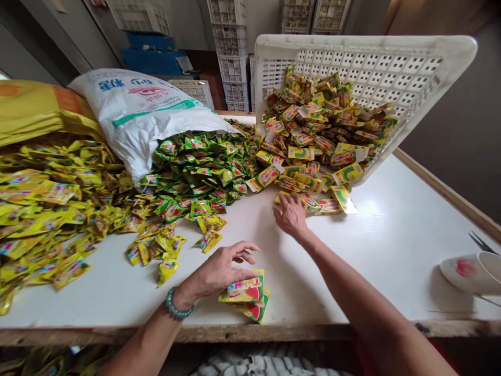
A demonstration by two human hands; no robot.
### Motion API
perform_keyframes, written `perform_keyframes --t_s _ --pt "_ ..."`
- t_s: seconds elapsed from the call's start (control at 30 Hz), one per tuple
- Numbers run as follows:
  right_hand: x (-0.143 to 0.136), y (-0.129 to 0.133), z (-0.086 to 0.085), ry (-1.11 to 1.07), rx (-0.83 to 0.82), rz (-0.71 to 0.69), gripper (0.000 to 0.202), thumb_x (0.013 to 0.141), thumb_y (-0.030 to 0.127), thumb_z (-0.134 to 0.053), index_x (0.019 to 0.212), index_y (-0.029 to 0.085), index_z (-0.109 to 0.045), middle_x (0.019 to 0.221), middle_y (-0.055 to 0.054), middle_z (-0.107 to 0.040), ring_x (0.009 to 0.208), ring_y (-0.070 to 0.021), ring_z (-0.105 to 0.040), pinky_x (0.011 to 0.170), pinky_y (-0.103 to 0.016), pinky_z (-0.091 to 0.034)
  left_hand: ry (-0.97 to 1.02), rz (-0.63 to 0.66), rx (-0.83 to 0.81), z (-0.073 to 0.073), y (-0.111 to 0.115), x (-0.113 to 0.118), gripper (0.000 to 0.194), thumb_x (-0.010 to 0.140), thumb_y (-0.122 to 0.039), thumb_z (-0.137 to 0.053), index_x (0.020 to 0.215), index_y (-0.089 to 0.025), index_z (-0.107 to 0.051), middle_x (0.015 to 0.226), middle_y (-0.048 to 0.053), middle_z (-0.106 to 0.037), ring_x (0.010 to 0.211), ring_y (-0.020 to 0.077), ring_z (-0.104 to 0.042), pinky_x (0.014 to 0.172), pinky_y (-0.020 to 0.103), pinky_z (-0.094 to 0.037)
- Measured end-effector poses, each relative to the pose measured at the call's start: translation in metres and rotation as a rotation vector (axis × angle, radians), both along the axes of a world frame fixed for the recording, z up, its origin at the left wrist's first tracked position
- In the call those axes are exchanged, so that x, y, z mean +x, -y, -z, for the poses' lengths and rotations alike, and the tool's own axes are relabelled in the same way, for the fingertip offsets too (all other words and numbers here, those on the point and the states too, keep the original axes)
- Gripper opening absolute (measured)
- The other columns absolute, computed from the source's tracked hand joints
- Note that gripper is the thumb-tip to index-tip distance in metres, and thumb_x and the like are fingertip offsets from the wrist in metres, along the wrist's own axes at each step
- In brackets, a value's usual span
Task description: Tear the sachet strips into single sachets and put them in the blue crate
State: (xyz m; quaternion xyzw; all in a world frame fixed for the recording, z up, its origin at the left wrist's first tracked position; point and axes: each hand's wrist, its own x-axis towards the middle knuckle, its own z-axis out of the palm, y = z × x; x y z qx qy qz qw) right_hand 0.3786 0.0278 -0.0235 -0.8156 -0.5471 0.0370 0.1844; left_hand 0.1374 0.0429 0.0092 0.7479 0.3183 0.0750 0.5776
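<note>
My left hand [229,266], with a beaded bracelet at the wrist, is over two small flat yellow-and-green boxes [247,290] near the table's front edge. Its fingers are apart and the thumb lies at the upper box. My right hand [291,213] reaches to the near edge of a heap of small yellow boxes [309,153], fingers spread on a box there. That heap spills from a tipped white plastic basket [364,78]. Green sachets [203,169] lie in a pile left of the boxes, and yellow sachets [47,209] cover the left side.
A white sack [144,104] lies behind the green sachets, a yellow sack [39,107] at the far left. On the right of the white table [391,250] are a white cup [472,272] and a pointed metal tool [482,242]. Stacked crates [230,57] stand behind.
</note>
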Motion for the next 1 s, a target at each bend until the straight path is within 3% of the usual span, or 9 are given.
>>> perform_keyframes --t_s 0.07,0.17,0.27,0.37,0.47,0.53,0.63,0.83,1.0 --pt "0.019 -0.009 0.005 0.157 -0.067 -0.004 0.051 0.091 0.029 -0.052 0.141 0.016 -0.048 0.142 -0.02 -0.052 0.137 -0.0382 -0.032 0.106 -0.055 -0.021 -0.016 -0.07 0.111 0.004 -0.001 -0.011 0.038 0.072 -0.039 -0.075 0.105 -0.021 -0.067 0.096 0.007 -0.076 0.091 0.0222 -0.07 0.081 0.033 -0.056" --pt "0.017 -0.012 0.006 0.241 -0.121 -0.16 0.036 0.094 0.027 -0.052 0.127 0.015 -0.058 0.122 -0.02 -0.066 0.132 -0.0348 -0.04 0.107 -0.054 -0.016 -0.04 -0.268 0.368 0.015 -0.011 -0.028 0.035 0.078 -0.036 -0.068 0.109 -0.02 -0.066 0.105 0.009 -0.075 0.096 0.0247 -0.07 0.087 0.039 -0.056" --pt "-0.022 -0.006 -0.005 0.117 -0.172 -0.354 0.028 0.092 0.038 -0.058 0.107 0.016 -0.067 0.102 -0.015 -0.073 0.113 -0.0297 -0.056 0.101 -0.047 -0.026 -0.081 -0.348 0.728 0.024 -0.017 -0.037 0.049 0.079 -0.03 -0.068 0.126 -0.019 -0.059 0.124 0.013 -0.068 0.115 0.0298 -0.062 0.101 0.048 -0.05" --pt "-0.071 -0.001 -0.019 -0.107 -0.216 -0.589 0.034 0.087 0.048 -0.063 0.101 0.018 -0.07 0.092 -0.011 -0.074 0.094 -0.0241 -0.064 0.089 -0.036 -0.036 -0.079 -0.24 0.901 0.027 -0.011 -0.042 0.065 0.078 -0.026 -0.07 0.14 -0.02 -0.05 0.139 0.014 -0.058 0.132 0.0321 -0.049 0.11 0.05 -0.041" --pt "-0.099 -0.008 -0.027 -0.408 -0.245 -0.808 0.024 0.089 0.042 -0.062 0.096 0.023 -0.075 0.087 -0.004 -0.075 0.08 -0.0181 -0.065 0.077 -0.028 -0.041 -0.105 -0.259 0.784 0.027 -0.002 -0.052 0.056 0.084 -0.028 -0.064 0.139 -0.023 -0.052 0.13 0.014 -0.066 0.12 0.0316 -0.06 0.101 0.045 -0.048" --pt "-0.107 -0.023 -0.028 -0.499 -0.167 -0.726 0.021 0.091 0.035 -0.059 0.091 0.023 -0.076 0.084 -0.003 -0.075 0.076 -0.0175 -0.065 0.071 -0.026 -0.041 -0.128 -0.39 0.641 0.027 0.001 -0.064 0.051 0.083 -0.034 -0.066 0.133 -0.025 -0.059 0.112 0.013 -0.074 0.103 0.0317 -0.068 0.092 0.042 -0.052" --pt "-0.116 -0.054 -0.02 -0.411 -0.005 -0.48 0.022 0.093 0.03 -0.056 0.089 0.02 -0.075 0.087 -0.005 -0.074 0.081 -0.0191 -0.065 0.07 -0.026 -0.042 -0.105 -0.549 0.447 0.027 -0.002 -0.083 0.042 0.077 -0.04 -0.072 0.117 -0.028 -0.066 0.098 0.008 -0.077 0.097 0.0316 -0.071 0.087 0.038 -0.052" --pt "-0.134 -0.085 0.007 -0.163 -0.107 -0.573 0.032 0.083 0.026 -0.067 0.114 0.027 -0.068 0.124 -0.007 -0.063 0.11 -0.0222 -0.058 0.084 -0.027 -0.045 0.03 -0.716 0.183 0.029 -0.013 -0.099 0.041 0.068 -0.049 -0.077 0.098 -0.023 -0.064 0.087 0.007 -0.077 0.083 0.0283 -0.073 0.071 0.034 -0.055" --pt "-0.114 -0.073 0.001 -0.049 -0.195 -0.561 0.031 0.079 0.031 -0.072 0.108 0.024 -0.067 0.113 -0.008 -0.066 0.103 -0.0245 -0.06 0.08 -0.03 -0.046 0.404 -0.91 -0.156 0.014 -0.028 -0.083 0.057 0.056 -0.045 -0.086 0.097 -0.018 -0.057 0.081 0.004 -0.075 0.066 0.0208 -0.07 0.062 0.03 -0.055"
